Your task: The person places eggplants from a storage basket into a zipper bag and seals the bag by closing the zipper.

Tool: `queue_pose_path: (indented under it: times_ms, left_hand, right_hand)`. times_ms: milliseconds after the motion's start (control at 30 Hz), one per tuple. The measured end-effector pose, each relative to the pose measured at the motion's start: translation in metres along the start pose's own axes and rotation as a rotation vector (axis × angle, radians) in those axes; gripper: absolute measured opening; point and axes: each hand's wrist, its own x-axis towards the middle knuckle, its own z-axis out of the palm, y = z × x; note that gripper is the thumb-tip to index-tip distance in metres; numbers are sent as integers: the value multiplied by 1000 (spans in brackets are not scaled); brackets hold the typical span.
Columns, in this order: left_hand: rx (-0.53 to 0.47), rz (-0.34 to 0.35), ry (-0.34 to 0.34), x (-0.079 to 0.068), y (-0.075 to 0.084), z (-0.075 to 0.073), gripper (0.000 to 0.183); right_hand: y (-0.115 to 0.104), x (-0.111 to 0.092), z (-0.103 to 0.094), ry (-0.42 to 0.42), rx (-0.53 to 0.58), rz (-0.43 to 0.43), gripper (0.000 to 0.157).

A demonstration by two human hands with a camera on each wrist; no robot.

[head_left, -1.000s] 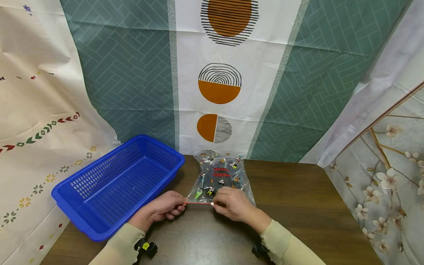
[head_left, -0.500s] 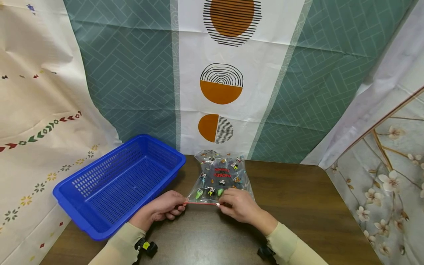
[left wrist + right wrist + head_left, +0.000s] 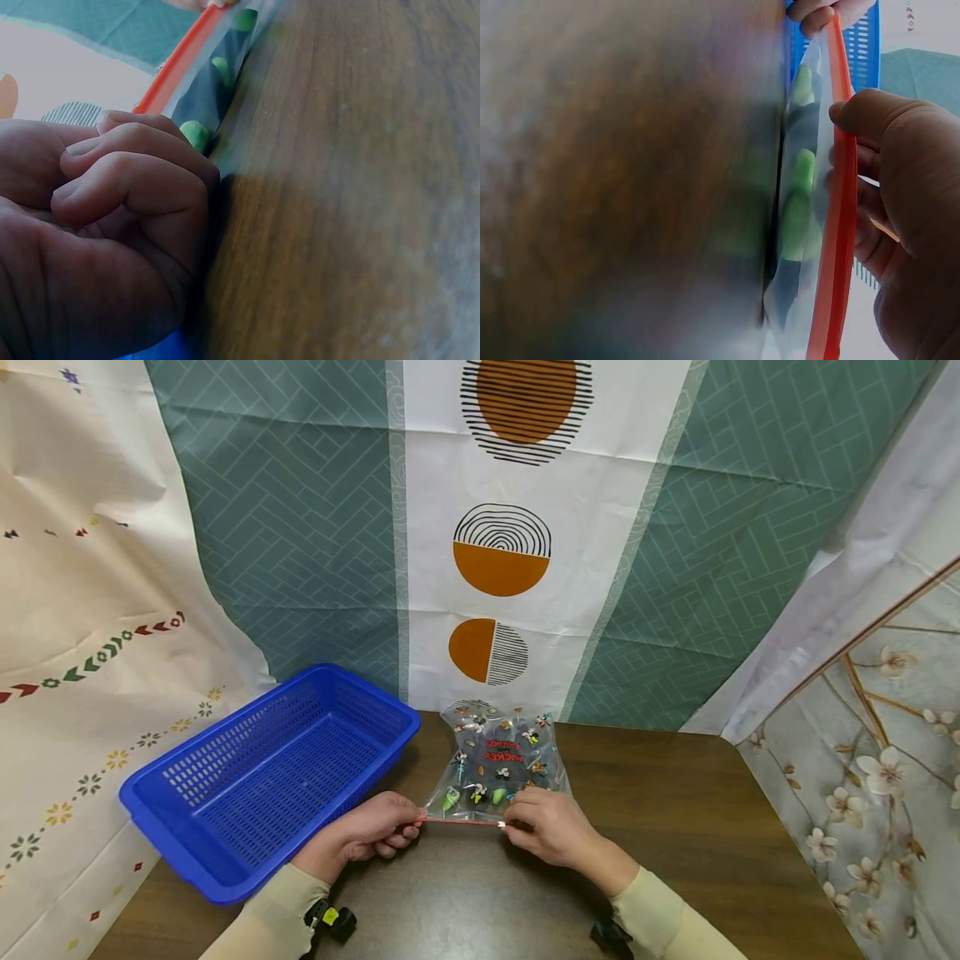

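A clear zip bag [image 3: 504, 760] printed with cartoon mice and red lettering lies on the table, its mouth towards me. Along that mouth runs a red zip strip [image 3: 459, 822]. My left hand [image 3: 381, 828] pinches the strip's left end, with the other fingers curled in the left wrist view. At the strip, my right hand [image 3: 551, 827] pinches a small white slider [image 3: 502, 824] between thumb and fingers. In the right wrist view the thumb presses on the red strip [image 3: 838, 217]. Green shapes [image 3: 798, 225] show through the plastic; I cannot tell what they are.
To the left stands a blue perforated plastic basket [image 3: 262, 802], close beside my left forearm. Behind the wooden table [image 3: 675, 827] hangs a patterned green and white curtain [image 3: 300, 527]. A flowered cloth [image 3: 862, 802] borders the right side.
My right hand has moved to the right along the red strip, the white slider going with it. The left hand has stayed at the strip's left end.
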Motion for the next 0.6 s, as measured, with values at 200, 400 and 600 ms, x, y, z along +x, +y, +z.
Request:
queue_pose_path:
  times_ms: [200, 400, 600]
  left_hand:
    - [5, -3, -4, -1, 0, -1, 34]
    - [-2, -15, -15, 1, 2, 0, 33]
    - [-2, -6, -6, 0, 1, 0, 34]
  right_hand:
    - [2, -4, -3, 23, -6, -4, 14]
    - [3, -10, -7, 38, -4, -6, 15]
    - [5, -15, -11, 48, 10, 5, 16]
